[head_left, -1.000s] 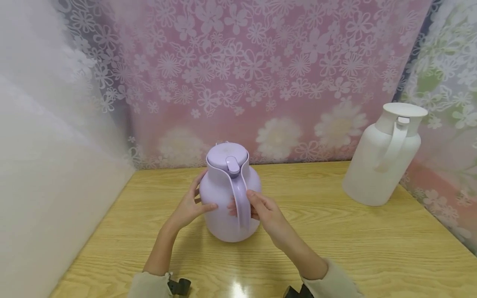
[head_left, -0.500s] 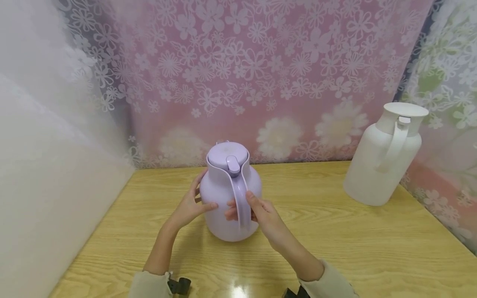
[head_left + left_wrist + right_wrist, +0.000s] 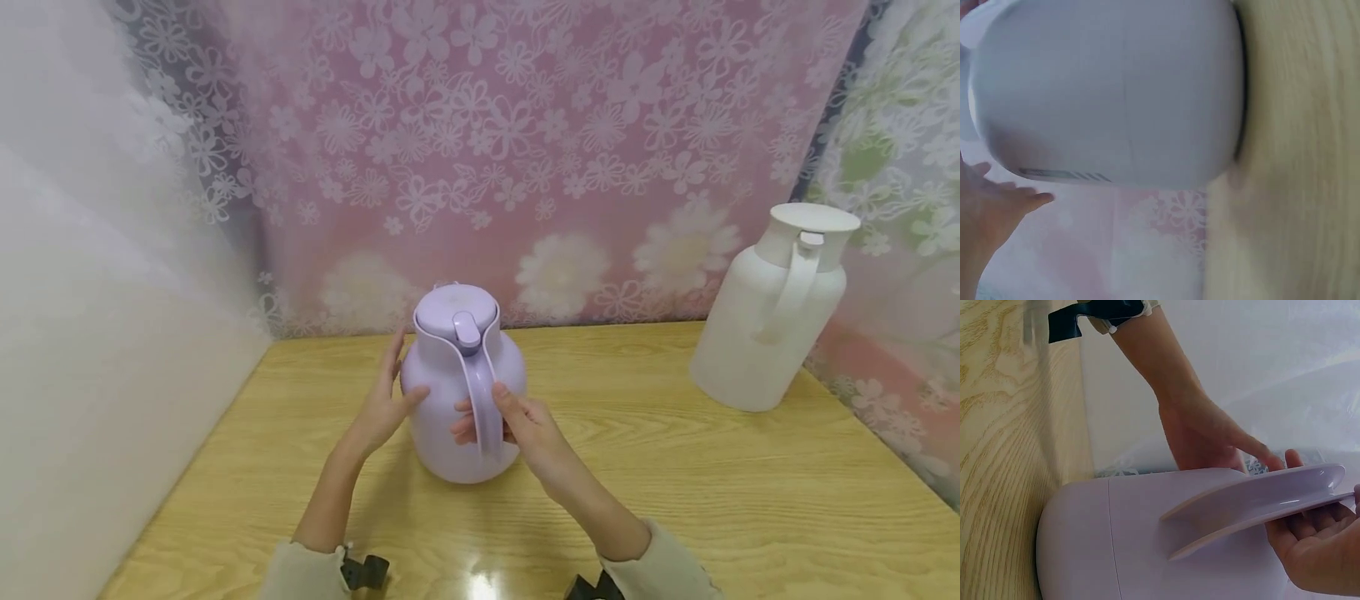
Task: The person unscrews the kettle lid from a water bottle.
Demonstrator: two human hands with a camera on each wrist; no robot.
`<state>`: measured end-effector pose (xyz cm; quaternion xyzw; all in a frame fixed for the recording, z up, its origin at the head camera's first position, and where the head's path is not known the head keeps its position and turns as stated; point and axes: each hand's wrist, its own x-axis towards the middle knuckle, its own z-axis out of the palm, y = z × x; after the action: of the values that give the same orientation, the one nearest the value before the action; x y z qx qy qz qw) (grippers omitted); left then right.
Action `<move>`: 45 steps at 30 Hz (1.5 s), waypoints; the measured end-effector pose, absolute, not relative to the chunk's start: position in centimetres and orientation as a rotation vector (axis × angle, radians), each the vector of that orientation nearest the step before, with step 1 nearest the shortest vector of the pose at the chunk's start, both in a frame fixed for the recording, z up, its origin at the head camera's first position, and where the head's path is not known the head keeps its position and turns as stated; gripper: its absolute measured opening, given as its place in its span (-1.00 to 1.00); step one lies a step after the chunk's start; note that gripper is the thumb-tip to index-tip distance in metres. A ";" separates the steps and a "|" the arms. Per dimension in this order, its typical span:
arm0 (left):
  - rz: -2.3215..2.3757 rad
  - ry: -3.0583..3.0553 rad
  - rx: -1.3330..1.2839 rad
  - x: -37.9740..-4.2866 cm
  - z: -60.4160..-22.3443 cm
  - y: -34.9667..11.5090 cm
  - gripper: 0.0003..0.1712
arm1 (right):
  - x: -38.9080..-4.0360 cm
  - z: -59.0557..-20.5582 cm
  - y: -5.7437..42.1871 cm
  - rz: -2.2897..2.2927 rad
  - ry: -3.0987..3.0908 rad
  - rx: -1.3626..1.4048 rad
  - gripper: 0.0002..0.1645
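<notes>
A lilac thermos jug (image 3: 442,383) with a round lid and a push tab stands upright on the wooden table. Its handle (image 3: 486,412) faces the wearer. My right hand (image 3: 536,429) holds this handle, fingers passed through the gap behind it and thumb on its right edge; the right wrist view shows the hand (image 3: 1322,550) from the other side. Beside the jug's left side is my left hand (image 3: 384,412), fingers extended and thumb pointing at the body. In the left wrist view a gap shows between that hand (image 3: 988,209) and the jug (image 3: 1116,87).
A white thermos jug (image 3: 765,333) stands near the table's right edge. The wooden table (image 3: 630,500) meets a pink floral curtain (image 3: 555,167) at the back and a pale wall (image 3: 135,333) on the left.
My left hand has loosened from the jug's side and shifted slightly up, its fingers straightening. More of my right fingertips shows through the handle than a second ago. The jug stays where it was.
</notes>
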<state>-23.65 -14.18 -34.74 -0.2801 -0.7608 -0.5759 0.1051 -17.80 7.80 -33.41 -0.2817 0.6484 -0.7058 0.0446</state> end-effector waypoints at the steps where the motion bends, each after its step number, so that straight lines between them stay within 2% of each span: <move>1: -1.671 -2.191 -0.811 -23.2 -34.1 -13.9 -0.06 | -17.8 -33.5 7.7 -2.155 1.978 -0.863 -0.34; 9: -1.450 -1.910 -0.821 -21.2 -29.7 -12.7 -0.34 | -17.7 -33.6 7.7 -2.153 1.997 -0.891 -0.36; 14: -1.203 -1.867 -0.957 -23.0 -28.9 -12.4 -0.40 | -17.8 -33.5 7.8 -2.155 1.989 -0.890 -0.35; 20: -0.900 -1.762 -1.102 -25.0 -27.5 -10.9 -0.58 | -17.9 -33.4 8.0 -2.139 1.998 -0.881 -0.34; 25: -0.817 -1.841 -1.092 -26.0 -27.0 -9.9 -0.55 | -17.9 -33.3 8.0 -2.139 2.005 -0.882 -0.34; 33: -0.912 -1.954 -1.113 -26.7 -28.9 -10.1 -0.40 | -17.8 -33.7 7.8 -2.122 1.998 -0.874 -0.34; 37: -0.954 -1.956 -1.137 -26.8 -29.2 -10.3 -0.40 | -17.8 -33.7 7.8 -2.123 2.001 -0.878 -0.34; 45: -1.103 -2.050 -1.181 -27.0 -28.6 -10.8 -0.54 | -17.9 -33.7 7.8 -2.141 2.013 -0.881 -0.33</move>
<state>-27.03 -10.80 -28.55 -0.4365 -0.7578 -0.4078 0.2626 -17.91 7.77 -33.71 -0.2871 0.6557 -0.6973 0.0368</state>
